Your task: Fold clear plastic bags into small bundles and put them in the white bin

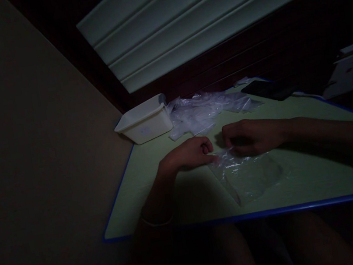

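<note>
A clear plastic bag (253, 178) lies toward the front of the pale green table, its upper edge between my two hands. My left hand (194, 153) has its fingers curled and pinches the bag's upper left corner between thumb and finger. On the other side, my right hand (243, 138) is bent down with closed fingers on the bag's top edge. Whether anything small is inside the bag cannot be made out in the dim light. Just beyond the hands is a loose heap of clear plastic bags (200, 111).
A white plastic bin (145, 121) stands at the back left, beside the heap and near the wall. A dark flat object (269, 89) rests at the back right. Blue edging (274, 211) runs round the table (329, 176). White sheet-like items (349, 71) are at far right.
</note>
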Action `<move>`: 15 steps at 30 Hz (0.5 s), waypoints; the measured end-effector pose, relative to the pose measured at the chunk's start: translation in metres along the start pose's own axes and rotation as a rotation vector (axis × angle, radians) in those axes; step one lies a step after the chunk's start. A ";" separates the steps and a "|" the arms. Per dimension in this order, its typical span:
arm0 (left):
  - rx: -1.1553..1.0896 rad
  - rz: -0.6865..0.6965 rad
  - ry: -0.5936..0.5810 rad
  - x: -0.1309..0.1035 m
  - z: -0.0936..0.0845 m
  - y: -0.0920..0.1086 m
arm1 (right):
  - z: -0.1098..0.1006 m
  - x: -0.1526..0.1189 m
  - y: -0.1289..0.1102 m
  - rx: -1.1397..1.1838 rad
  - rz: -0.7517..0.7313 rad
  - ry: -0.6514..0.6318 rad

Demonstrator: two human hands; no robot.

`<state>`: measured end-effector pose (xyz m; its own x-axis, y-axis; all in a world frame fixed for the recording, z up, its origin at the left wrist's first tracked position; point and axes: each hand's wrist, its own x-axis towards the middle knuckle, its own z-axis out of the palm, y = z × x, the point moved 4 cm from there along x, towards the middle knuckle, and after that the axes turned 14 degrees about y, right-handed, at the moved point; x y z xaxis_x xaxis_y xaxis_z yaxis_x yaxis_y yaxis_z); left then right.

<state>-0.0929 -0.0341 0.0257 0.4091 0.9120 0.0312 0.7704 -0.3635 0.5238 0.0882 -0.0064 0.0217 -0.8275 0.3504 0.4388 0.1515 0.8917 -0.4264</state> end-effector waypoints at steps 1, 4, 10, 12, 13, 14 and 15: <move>0.019 0.006 0.008 0.000 0.000 0.000 | 0.001 0.000 0.000 -0.019 0.012 -0.006; 0.040 0.027 0.008 0.000 0.001 0.000 | 0.002 0.000 0.000 -0.055 0.031 -0.026; 0.061 0.019 0.004 -0.001 0.001 0.001 | 0.001 0.000 -0.004 -0.025 0.014 -0.037; 0.064 0.004 -0.002 -0.001 0.000 0.002 | 0.001 0.000 -0.003 -0.025 0.017 -0.038; 0.062 0.004 -0.007 -0.002 0.000 0.002 | 0.001 -0.001 -0.002 -0.026 0.019 -0.039; 0.056 0.009 -0.011 -0.002 0.000 0.002 | 0.001 -0.001 -0.002 -0.026 0.021 -0.040; 0.047 0.020 -0.016 -0.002 0.000 0.003 | 0.001 -0.001 -0.001 -0.022 0.019 -0.039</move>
<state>-0.0916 -0.0370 0.0269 0.4324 0.9013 0.0274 0.7840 -0.3908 0.4823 0.0883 -0.0084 0.0208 -0.8450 0.3558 0.3993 0.1786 0.8915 -0.4162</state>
